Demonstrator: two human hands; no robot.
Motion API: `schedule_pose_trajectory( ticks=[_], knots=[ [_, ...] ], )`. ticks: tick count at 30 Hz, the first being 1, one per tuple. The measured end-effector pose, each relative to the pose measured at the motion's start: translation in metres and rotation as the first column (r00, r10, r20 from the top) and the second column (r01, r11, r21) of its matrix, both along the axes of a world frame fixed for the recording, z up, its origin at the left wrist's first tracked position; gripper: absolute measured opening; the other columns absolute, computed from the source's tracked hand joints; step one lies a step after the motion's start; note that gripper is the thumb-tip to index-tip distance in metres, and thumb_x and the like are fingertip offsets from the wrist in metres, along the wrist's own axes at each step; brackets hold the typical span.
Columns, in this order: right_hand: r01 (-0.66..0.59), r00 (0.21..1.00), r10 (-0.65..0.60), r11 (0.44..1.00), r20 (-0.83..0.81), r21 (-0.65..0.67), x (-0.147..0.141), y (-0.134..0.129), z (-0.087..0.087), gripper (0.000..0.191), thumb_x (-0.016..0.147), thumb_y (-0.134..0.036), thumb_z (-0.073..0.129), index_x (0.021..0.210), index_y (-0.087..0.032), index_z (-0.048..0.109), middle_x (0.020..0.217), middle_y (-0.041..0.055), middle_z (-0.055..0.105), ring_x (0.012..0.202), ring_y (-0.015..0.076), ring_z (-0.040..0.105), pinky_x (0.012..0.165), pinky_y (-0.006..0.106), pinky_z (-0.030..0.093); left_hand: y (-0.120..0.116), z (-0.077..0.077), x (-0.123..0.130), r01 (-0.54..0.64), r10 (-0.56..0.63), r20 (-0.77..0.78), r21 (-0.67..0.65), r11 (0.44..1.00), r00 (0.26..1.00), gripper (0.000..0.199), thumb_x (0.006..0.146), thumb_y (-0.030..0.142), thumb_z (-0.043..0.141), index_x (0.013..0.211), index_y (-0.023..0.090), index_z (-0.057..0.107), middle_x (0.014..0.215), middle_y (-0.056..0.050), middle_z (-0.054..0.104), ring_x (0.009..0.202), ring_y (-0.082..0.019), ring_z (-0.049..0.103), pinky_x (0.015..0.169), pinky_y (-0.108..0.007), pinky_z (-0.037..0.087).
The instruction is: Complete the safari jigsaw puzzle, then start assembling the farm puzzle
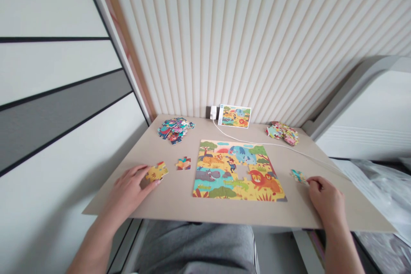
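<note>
1. The left hand [128, 184], at 8 o'clock from the puzzle, grasps a yellow jigsaw piece [156, 172] on the counter [180, 209].
2. The right hand [324, 195], at 4 o'clock, touches a blue jigsaw piece [298, 176]; whether it grips, I cannot tell.
3. A partly built safari puzzle [237, 171] lies mid-counter, with a gap right of centre.
4. A loose piece [183, 163] lies at 9 o'clock, heaps of pieces [175, 130] at 11, more pieces [282, 132] at 1, and a picture card [234, 116] at 12.
</note>
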State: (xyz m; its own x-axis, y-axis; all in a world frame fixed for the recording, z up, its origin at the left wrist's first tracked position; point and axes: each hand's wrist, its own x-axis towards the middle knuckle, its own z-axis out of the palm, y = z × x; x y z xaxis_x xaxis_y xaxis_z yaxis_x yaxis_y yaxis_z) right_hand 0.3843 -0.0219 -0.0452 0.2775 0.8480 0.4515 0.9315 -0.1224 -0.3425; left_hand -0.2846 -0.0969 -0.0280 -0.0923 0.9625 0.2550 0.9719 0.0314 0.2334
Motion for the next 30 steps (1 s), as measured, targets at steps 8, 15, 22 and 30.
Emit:
schedule_pose_trajectory(
  ticks=[8,15,22,30],
  knots=[
    [-0.008,1.000,0.008,1.000,0.015,-0.011,-0.001,0.000,0.000,0.030,0.085,-0.035,0.047,0.086,-0.023,0.075,0.083,0.0065,0.076,0.078,0.0254,0.067,0.072,0.034,0.043,0.007,-0.003,-0.005,0.033,-0.034,0.055,0.022,0.999,0.998,0.045,0.088,0.062,0.062,0.112,0.024,0.068,0.125,-0.010,0.070,0.117,-0.032,0.064,0.105,-0.045,0.048],
    [-0.021,0.999,0.021,1.000,0.035,-0.011,-0.001,0.001,-0.001,0.029,0.085,-0.034,0.047,0.087,-0.023,0.074,0.086,0.0061,0.076,0.081,0.0252,0.067,0.076,0.034,0.044,0.007,-0.016,-0.007,0.074,-0.084,0.144,0.074,0.995,0.986,0.045,0.093,0.057,0.060,0.123,0.024,0.058,0.122,-0.014,0.070,0.114,-0.035,0.064,0.101,-0.051,0.049],
    [-0.037,0.998,0.037,0.999,0.050,-0.001,0.000,0.001,-0.001,0.029,0.085,-0.034,0.048,0.087,-0.022,0.074,0.088,0.0075,0.077,0.081,0.0267,0.068,0.076,0.036,0.046,0.008,-0.009,0.003,0.094,-0.117,0.151,0.152,0.984,0.982,0.044,0.097,0.057,0.055,0.127,0.025,0.058,0.125,-0.011,0.069,0.115,-0.031,0.064,0.103,-0.047,0.049],
    [-0.035,0.998,0.036,0.999,0.053,-0.007,-0.002,0.000,-0.001,0.031,0.085,-0.034,0.047,0.088,-0.021,0.075,0.088,0.0084,0.077,0.084,0.0281,0.069,0.076,0.037,0.047,0.014,-0.011,-0.001,0.108,-0.126,0.110,0.153,0.982,0.986,0.042,0.099,0.049,0.051,0.133,0.024,0.057,0.128,-0.011,0.068,0.117,-0.031,0.064,0.106,-0.046,0.048]
  ],
)
